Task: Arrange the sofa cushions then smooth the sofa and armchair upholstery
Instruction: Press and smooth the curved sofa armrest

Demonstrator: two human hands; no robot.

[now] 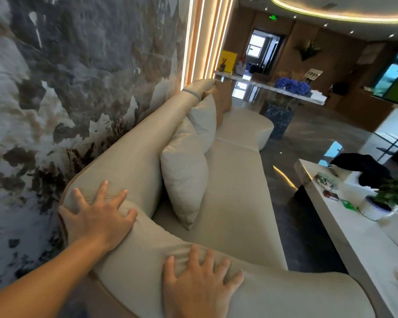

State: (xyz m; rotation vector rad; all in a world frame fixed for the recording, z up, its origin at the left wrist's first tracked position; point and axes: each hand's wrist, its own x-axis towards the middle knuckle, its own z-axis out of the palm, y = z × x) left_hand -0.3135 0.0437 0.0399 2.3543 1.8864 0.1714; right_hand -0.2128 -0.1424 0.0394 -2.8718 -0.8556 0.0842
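A long beige sofa (234,198) runs away from me along the marble wall. My left hand (99,216) lies flat with spread fingers on the near corner of its backrest. My right hand (198,283) presses flat, fingers apart, on the top of the near armrest. Neither hand holds anything. Three cushions lean in a row against the backrest: a beige cushion (184,180) nearest, a paler cushion (203,120) behind it, and a tan cushion (223,99) at the far end.
A white coffee table (345,228) stands to the right with a potted plant (391,198), a dark cloth (363,166) and small items. Between sofa and table runs a strip of glossy dark floor (283,203). Blue flowers (292,84) sit on a far counter.
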